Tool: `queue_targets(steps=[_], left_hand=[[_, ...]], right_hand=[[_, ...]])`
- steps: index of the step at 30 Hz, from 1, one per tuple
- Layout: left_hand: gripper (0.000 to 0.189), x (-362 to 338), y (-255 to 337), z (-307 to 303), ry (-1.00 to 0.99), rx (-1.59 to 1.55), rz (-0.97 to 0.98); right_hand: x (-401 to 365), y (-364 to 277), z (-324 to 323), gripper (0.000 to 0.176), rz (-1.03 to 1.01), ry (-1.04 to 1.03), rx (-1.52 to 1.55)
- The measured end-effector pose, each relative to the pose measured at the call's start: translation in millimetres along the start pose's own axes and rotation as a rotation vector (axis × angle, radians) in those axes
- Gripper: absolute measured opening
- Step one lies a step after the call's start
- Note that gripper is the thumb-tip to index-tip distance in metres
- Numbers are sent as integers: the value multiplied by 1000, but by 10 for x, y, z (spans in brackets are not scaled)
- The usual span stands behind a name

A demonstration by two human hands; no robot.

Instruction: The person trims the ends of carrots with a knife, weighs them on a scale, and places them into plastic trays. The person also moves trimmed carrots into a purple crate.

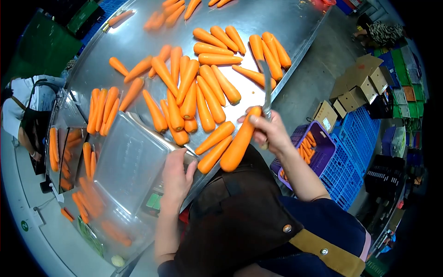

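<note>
My right hand is closed around a large carrot and a knife. The knife's blade points up and away from me, while the carrot's thick end hangs toward my apron. Beside the clear plastic bin, my left hand is at the table's near edge, thumb apart from the fingers and nothing visible in it. Two loose carrots lie between my hands. Beyond them, a heap of carrots covers part of the metal table.
To my right, a purple crate holding carrots stands beside blue plastic pallets. Cardboard boxes are stacked behind it. Another person is at the far left, near a clear container of carrots. A green display shows beneath the bin.
</note>
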State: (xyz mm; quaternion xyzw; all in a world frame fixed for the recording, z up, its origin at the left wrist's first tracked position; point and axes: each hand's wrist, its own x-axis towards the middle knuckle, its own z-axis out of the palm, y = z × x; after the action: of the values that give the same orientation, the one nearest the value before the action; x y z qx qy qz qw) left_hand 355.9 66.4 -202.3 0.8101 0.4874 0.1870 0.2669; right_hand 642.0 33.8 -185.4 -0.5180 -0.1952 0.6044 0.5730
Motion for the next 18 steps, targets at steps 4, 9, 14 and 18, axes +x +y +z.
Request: queue_targets(steps=[4, 9, 14, 18], left_hand=[[42, -3, 102, 206, -156, -342, -228], [54, 235, 339, 476, -254, -606, -105], [41, 526, 363, 411, -89, -726, -399], [42, 644, -254, 422, 189, -713, -420]], right_hand=[[168, -268, -156, 28, -97, 113, -5], [301, -105, 14, 29, 66, -83, -22], [517, 104, 237, 27, 140, -167, -15], [811, -25, -47, 28, 166, -106, -96]])
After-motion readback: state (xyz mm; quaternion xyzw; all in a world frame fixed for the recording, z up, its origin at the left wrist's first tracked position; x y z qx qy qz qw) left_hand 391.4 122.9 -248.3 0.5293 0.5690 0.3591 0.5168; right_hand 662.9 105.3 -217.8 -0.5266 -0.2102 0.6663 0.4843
